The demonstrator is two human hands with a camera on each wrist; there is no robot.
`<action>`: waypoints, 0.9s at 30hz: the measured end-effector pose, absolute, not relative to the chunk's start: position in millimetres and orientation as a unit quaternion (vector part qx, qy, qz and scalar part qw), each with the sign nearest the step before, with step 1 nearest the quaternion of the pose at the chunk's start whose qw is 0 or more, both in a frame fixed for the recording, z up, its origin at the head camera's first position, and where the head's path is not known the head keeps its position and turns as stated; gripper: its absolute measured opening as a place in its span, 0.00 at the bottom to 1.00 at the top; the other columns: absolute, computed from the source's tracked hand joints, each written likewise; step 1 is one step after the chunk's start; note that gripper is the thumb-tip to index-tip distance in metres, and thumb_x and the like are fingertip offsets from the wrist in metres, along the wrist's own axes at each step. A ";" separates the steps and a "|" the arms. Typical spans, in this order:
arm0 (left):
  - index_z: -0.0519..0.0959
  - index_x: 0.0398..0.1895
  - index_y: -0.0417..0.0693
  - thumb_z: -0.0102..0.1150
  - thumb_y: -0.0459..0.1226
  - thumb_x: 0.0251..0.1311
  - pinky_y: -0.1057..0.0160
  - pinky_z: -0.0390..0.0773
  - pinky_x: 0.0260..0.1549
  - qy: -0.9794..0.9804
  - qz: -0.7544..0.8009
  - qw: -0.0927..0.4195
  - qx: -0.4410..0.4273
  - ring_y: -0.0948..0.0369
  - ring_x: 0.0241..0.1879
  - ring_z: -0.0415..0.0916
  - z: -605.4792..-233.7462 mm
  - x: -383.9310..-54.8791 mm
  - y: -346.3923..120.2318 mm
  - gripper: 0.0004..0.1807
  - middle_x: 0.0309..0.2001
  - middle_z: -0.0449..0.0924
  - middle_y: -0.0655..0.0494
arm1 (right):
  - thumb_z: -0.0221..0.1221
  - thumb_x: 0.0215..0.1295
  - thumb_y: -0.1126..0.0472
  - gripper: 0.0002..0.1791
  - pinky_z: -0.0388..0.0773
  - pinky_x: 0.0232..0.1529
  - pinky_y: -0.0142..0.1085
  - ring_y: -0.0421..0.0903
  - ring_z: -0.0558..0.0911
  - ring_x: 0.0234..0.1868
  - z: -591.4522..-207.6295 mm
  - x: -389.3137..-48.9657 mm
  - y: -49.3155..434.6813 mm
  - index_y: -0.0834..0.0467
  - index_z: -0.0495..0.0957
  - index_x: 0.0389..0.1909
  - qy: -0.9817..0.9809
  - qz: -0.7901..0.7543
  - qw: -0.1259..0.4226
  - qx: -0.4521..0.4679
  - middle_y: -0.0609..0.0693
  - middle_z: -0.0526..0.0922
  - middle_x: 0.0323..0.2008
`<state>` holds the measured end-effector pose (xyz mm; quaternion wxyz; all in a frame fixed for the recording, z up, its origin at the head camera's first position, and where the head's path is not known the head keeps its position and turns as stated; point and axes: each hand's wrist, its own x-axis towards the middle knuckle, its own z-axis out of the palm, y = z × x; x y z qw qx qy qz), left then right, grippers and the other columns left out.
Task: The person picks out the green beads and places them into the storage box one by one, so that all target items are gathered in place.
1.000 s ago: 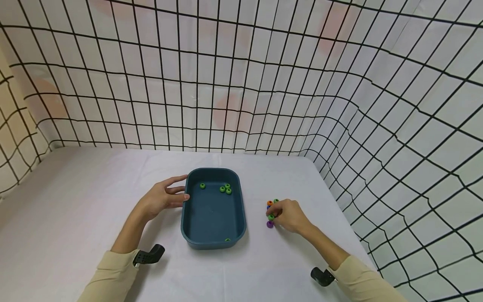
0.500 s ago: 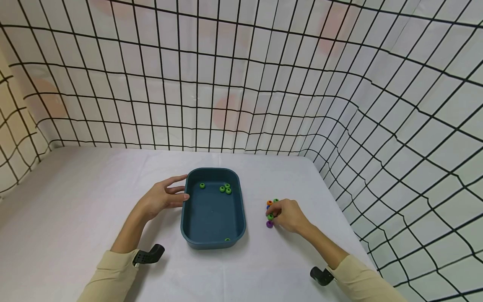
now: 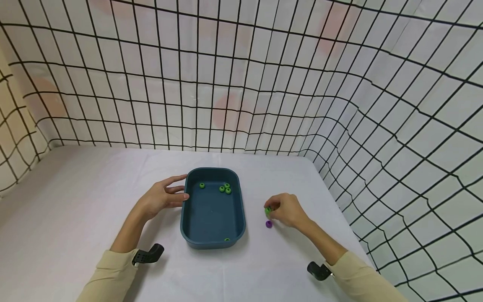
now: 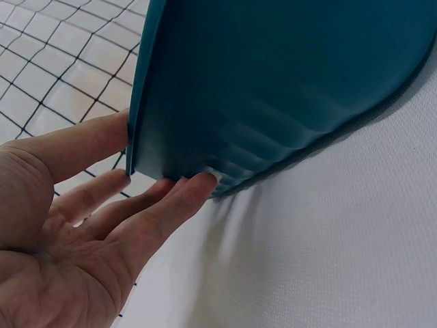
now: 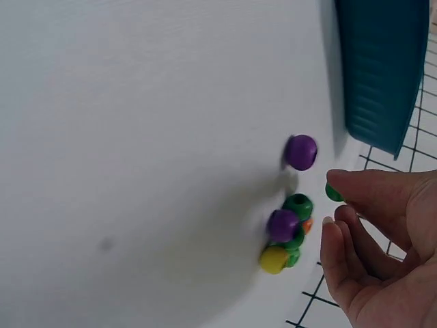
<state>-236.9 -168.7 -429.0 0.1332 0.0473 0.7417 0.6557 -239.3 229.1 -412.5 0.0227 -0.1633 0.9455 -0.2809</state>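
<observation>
A deep blue-green plastic tray (image 3: 213,218) stands on the white table, with several green beads (image 3: 222,189) inside. At its left side is my left hand (image 3: 160,199), thumb over the rim and fingers against the outer wall. Between thumb and forefinger, my right hand (image 3: 286,211) pinches a green bead (image 5: 334,192), raised slightly off the cloth. Close below that hand lies a lone purple bead (image 3: 269,224). The right wrist view shows a cluster by my fingers: a green bead (image 5: 298,203), another purple bead (image 5: 283,225), a yellow bead (image 5: 274,260) and an orange bead (image 5: 307,225).
White cloth (image 3: 241,277) covers the tabletop. A black grid net (image 3: 226,84) hangs over white sheeting at the back and continues down the right side. Each forearm carries a black wrist camera, one at the left sleeve (image 3: 149,254).
My right hand has moved slightly away from me and lifted with the green bead, leaving the purple bead behind. The left hand and tray have stayed in place.
</observation>
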 end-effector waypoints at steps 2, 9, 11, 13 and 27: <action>0.57 0.80 0.49 0.66 0.32 0.64 0.54 0.86 0.50 0.741 0.656 0.134 0.046 0.41 0.61 0.79 -428.7 -236.9 -169.1 0.43 0.73 0.63 0.30 | 0.70 0.51 0.72 0.11 0.78 0.33 0.33 0.41 0.79 0.31 -409.5 -241.4 225.3 0.58 0.89 0.35 0.944 -0.284 0.019 -0.165 0.47 0.85 0.28; 0.57 0.80 0.49 0.66 0.32 0.65 0.54 0.86 0.51 0.741 0.656 0.137 0.047 0.41 0.62 0.78 -428.4 -236.6 -169.5 0.43 0.73 0.62 0.30 | 0.70 0.56 0.68 0.09 0.81 0.32 0.33 0.42 0.83 0.34 -396.3 -245.0 209.7 0.56 0.89 0.38 0.943 -0.286 0.009 -0.170 0.48 0.89 0.34; 0.57 0.80 0.49 0.66 0.33 0.65 0.54 0.86 0.51 0.741 0.656 0.137 0.050 0.41 0.62 0.78 -428.7 -236.9 -169.7 0.43 0.73 0.62 0.30 | 0.70 0.56 0.67 0.09 0.82 0.32 0.33 0.43 0.85 0.35 -393.7 -245.8 205.2 0.56 0.89 0.38 0.942 -0.290 0.003 -0.168 0.49 0.90 0.35; 0.57 0.80 0.49 0.66 0.32 0.65 0.54 0.86 0.51 0.740 0.656 0.136 0.053 0.41 0.62 0.78 -428.9 -237.1 -169.9 0.43 0.73 0.62 0.30 | 0.70 0.56 0.66 0.09 0.82 0.32 0.34 0.44 0.86 0.35 -391.4 -246.9 200.8 0.56 0.89 0.39 0.941 -0.290 -0.006 -0.174 0.49 0.90 0.35; 0.57 0.80 0.50 0.68 0.34 0.64 0.53 0.86 0.51 0.740 0.657 0.137 0.051 0.41 0.62 0.78 -427.9 -236.2 -169.5 0.44 0.73 0.62 0.30 | 0.67 0.59 0.64 0.10 0.82 0.31 0.34 0.46 0.86 0.36 -379.7 -257.8 168.1 0.57 0.88 0.43 0.924 -0.319 -0.057 -0.202 0.49 0.91 0.38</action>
